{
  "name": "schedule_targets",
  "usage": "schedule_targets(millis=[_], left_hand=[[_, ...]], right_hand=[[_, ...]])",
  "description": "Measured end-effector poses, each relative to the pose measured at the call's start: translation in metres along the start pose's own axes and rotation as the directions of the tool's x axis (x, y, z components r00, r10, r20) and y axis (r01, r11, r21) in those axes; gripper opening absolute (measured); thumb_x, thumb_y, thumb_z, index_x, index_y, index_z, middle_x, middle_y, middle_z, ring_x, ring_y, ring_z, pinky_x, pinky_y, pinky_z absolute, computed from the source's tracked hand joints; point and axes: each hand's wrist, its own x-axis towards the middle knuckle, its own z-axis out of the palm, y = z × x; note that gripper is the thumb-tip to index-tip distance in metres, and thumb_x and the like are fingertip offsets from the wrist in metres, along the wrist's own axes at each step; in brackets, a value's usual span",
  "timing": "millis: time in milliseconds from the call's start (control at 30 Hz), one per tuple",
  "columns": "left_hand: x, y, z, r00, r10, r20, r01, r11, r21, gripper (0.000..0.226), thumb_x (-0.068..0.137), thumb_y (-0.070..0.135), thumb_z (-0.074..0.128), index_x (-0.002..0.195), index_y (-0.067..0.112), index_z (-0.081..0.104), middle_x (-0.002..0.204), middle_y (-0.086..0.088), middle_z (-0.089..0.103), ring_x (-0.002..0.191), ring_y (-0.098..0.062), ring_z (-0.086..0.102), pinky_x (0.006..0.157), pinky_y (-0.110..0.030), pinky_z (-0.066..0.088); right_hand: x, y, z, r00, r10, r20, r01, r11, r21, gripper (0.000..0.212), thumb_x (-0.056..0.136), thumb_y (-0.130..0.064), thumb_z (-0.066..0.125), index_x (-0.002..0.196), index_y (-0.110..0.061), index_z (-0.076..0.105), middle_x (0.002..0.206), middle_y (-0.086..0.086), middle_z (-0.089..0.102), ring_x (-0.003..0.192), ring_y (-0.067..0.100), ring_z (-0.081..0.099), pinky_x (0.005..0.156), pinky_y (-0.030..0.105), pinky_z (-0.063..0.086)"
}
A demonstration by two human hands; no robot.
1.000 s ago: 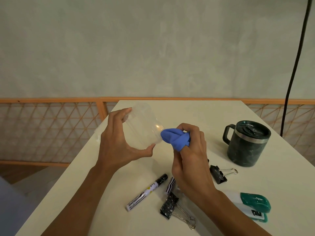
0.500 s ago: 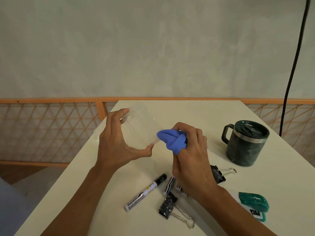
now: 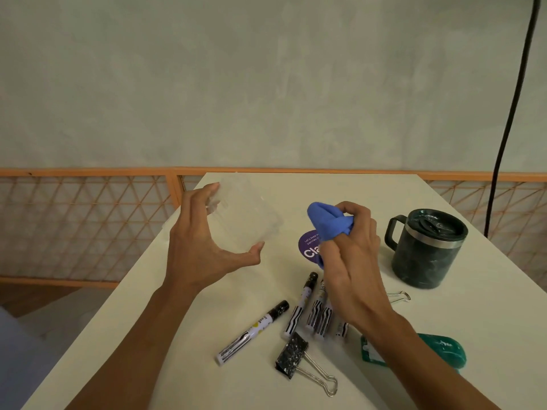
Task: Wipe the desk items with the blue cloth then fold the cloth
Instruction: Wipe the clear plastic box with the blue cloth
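Note:
My left hand (image 3: 201,247) holds a clear plastic box (image 3: 245,217) above the table's left side, fingertips on its far edge and thumb on its near corner. My right hand (image 3: 349,261) grips the bunched blue cloth (image 3: 328,221), which sits a short gap to the right of the box and does not touch it. Below lie several black-and-white markers (image 3: 251,332), a speckled binder clip (image 3: 293,356), a dark green lidded mug (image 3: 426,250) and a green stapler (image 3: 444,350), partly hidden by my right forearm.
A round purple sticker (image 3: 307,247) lies on the cream table (image 3: 148,335), partly behind the cloth. A second clip's wire handles (image 3: 399,297) show beside my right wrist. An orange lattice railing (image 3: 88,220) runs behind the table. A black cable (image 3: 509,113) hangs at the right.
The cloth was pressed against the box's end; now my right hand has drawn it away to the right and the box has tilted back to the left, uncovering the purple sticker.

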Motion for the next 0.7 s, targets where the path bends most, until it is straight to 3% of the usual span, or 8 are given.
schedule_targets(millis=[67,167,233,300,400,467,567,700], left_hand=[[0.0,0.0,0.0,0.999,-0.033,0.036,0.034,0.998,-0.053,0.12,0.051,0.052,0.104,0.152,0.018,0.047,0.142,0.006,0.051,0.123,-0.013,0.062,0.101,-0.038,0.059],[0.0,0.002,-0.002,0.996,-0.05,0.077,0.059,0.99,-0.125,0.117,0.053,0.055,0.1,0.152,0.022,0.047,0.144,0.01,0.052,0.126,-0.005,0.061,0.103,-0.028,0.056],[0.001,0.003,-0.003,0.996,-0.045,0.081,0.057,0.988,-0.144,0.116,0.054,0.053,0.1,0.152,0.021,0.047,0.145,0.01,0.052,0.126,-0.006,0.062,0.103,-0.027,0.055],[0.001,0.006,-0.004,0.997,-0.024,0.073,0.034,0.99,-0.14,0.117,0.053,0.051,0.101,0.152,0.018,0.048,0.144,0.007,0.052,0.125,-0.007,0.062,0.104,-0.028,0.056],[0.001,0.012,-0.003,0.997,0.044,0.056,-0.039,0.995,-0.096,0.118,0.052,0.046,0.104,0.15,0.011,0.049,0.14,0.003,0.053,0.123,-0.011,0.062,0.105,-0.027,0.054],[0.0,0.018,-0.002,0.994,0.096,0.057,-0.092,0.993,-0.078,0.119,0.052,0.045,0.104,0.15,0.007,0.049,0.139,0.002,0.052,0.122,-0.015,0.063,0.105,-0.026,0.053],[0.0,0.022,-0.002,0.987,0.154,0.042,-0.152,0.987,-0.06,0.119,0.051,0.047,0.102,0.149,0.003,0.05,0.14,0.005,0.051,0.12,-0.017,0.065,0.104,-0.023,0.052],[0.001,0.018,-0.003,0.978,0.209,-0.004,-0.209,0.978,0.023,0.116,0.051,0.05,0.101,0.145,-0.001,0.054,0.136,-0.006,0.058,0.115,-0.024,0.067,0.098,-0.032,0.058]], right_hand=[[0.003,0.01,-0.001,0.995,-0.091,0.032,0.091,0.996,0.027,0.047,0.096,-0.026,0.041,0.111,-0.07,0.044,0.136,-0.011,0.044,0.114,0.037,0.058,0.091,0.059,0.053],[0.007,0.007,-0.007,0.995,-0.086,0.049,0.075,0.978,0.195,0.036,0.106,-0.013,0.042,0.116,-0.045,0.056,0.132,0.014,0.052,0.09,0.028,0.071,0.073,0.037,0.059],[0.009,0.005,-0.01,0.999,-0.048,0.001,0.047,0.964,0.263,0.038,0.106,-0.005,0.043,0.109,-0.042,0.055,0.129,-0.005,0.051,0.106,0.016,0.066,0.084,0.03,0.055],[0.012,0.007,-0.008,0.997,-0.03,-0.065,0.043,0.977,0.208,0.037,0.098,-0.013,0.051,0.109,-0.048,0.053,0.121,-0.016,0.052,0.113,0.022,0.06,0.089,0.039,0.053],[0.012,0.005,-0.002,0.991,0.031,-0.127,-0.009,0.985,0.172,0.032,0.094,-0.03,0.066,0.114,-0.05,0.051,0.116,-0.011,0.054,0.109,0.028,0.062,0.087,0.046,0.054],[0.011,0.001,0.0,0.995,0.037,-0.09,-0.016,0.974,0.224,0.042,0.093,-0.035,0.068,0.107,-0.068,0.046,0.115,-0.005,0.058,0.108,0.029,0.063,0.087,0.046,0.054],[0.011,-0.001,-0.001,0.998,0.047,-0.03,-0.038,0.966,0.256,0.047,0.095,-0.033,0.071,0.1,-0.073,0.047,0.11,-0.006,0.063,0.105,0.021,0.065,0.085,0.034,0.053],[0.012,-0.002,-0.003,0.993,0.093,0.073,-0.113,0.92,0.374,0.036,0.093,-0.019,0.08,0.1,-0.049,0.063,0.114,-0.013,0.067,0.106,0.001,0.068,0.083,0.012,0.05]])
